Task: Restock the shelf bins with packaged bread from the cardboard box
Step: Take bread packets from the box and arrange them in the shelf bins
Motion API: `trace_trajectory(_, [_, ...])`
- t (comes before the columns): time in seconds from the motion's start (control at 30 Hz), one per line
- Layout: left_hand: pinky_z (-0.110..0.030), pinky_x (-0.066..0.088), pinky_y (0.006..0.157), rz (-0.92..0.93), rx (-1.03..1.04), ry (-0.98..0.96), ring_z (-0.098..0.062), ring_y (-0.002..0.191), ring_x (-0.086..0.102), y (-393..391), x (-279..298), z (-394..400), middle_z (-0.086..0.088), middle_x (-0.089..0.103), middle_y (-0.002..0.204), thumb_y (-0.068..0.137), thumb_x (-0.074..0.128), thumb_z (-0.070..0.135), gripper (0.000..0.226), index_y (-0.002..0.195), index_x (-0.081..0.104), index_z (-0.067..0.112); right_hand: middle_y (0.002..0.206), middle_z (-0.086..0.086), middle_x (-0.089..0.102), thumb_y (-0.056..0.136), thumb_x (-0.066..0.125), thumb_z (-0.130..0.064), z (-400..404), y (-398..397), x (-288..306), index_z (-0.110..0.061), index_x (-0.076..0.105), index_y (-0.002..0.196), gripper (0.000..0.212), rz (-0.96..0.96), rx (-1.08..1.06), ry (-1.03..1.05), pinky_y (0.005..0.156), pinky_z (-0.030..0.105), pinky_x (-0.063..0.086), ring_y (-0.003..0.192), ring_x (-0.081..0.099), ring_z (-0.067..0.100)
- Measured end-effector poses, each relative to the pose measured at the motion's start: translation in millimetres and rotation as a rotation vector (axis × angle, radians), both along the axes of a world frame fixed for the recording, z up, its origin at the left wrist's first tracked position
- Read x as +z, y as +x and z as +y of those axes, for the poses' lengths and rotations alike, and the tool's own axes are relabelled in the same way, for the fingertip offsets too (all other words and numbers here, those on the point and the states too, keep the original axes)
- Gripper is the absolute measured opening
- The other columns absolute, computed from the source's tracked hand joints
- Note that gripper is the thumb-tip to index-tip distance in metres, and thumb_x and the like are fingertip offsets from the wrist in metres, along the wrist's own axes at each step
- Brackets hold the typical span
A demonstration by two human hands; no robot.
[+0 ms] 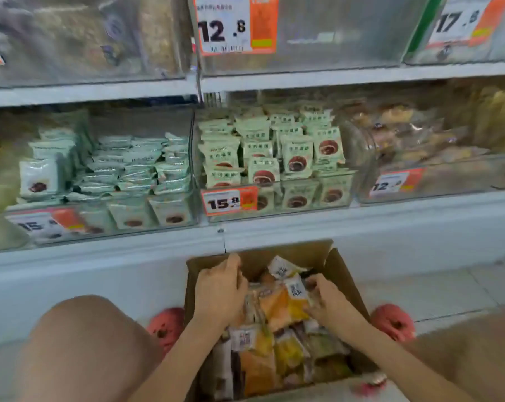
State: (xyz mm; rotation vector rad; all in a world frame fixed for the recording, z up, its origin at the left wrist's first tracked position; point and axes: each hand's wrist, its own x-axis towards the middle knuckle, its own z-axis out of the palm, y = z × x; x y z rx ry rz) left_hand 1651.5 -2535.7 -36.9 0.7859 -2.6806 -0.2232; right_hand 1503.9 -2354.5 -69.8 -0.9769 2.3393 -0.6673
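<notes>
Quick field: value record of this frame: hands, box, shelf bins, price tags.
left hand: inside the cardboard box, fingers curled over the packets
right hand: in the box, gripping an orange packet
box: open, on the floor between the person's knees, full of mixed bread packets
middle bin: pale green packets, stacked upright
left bin: similar pale packets, blurred
price tag: reads 15.8, on the middle bin front
progress: no packet lifted out yet

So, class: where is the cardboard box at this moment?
In the head view the cardboard box sits low and central on the floor below the shelf bins, with both hands inside it.
</notes>
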Motion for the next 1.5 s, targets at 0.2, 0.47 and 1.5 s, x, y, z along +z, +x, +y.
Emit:
trace_trajectory(0.2, [-0.033, 0.046, 0.071, -0.325, 0.167, 0.472, -0.024, 0.088, 0.058, 20.9, -57.9, 5.8, -0.003, 0.060, 0.099, 0.094, 0.047, 0.036, 0.024, 0.106, 0.045, 0.015, 0.144, 0.010, 0.037, 0.089, 0.064, -0.030, -0.5, -2.0, -43.6, -0.012, 0.024, 0.144, 0.071, -0.091, 0.008, 0.160, 0.101, 0.035, 0.040, 0.129, 0.042, 0.028])
trace_trajectory(0.47, [-0.033, 0.049, 0.070, -0.279, 0.180, 0.670, -0.021, 0.083, 0.061, 22.3, -74.6, 13.4, 0.000, 0.063, 0.096, 0.093, 0.051, 0.029, 0.009, 0.099, 0.050, 0.022, 0.134, 0.010, 0.052, 0.082, 0.073, -0.020, -27.8, -6.8, -77.2, -0.008, 0.025, 0.142, 0.078, -0.271, -0.274, 0.021, 0.085, 0.032, 0.048, 0.118, 0.054, 0.025])
trace_trajectory(1.5, [-0.038, 0.053, 0.082, -0.211, 0.212, 0.883, -0.021, 0.096, 0.059, 23.0, -86.8, 5.1, -0.002, 0.054, 0.109, 0.088, 0.064, 0.029, 0.039, 0.117, 0.042, 0.016, 0.114, 0.010, 0.065, 0.087, 0.062, 0.000, -35.3, 9.7, -55.2, -0.003, 0.049, 0.131, 0.046, -0.773, -0.343, -0.011, 0.074, 0.035, 0.057, 0.095, 0.064, 0.020])
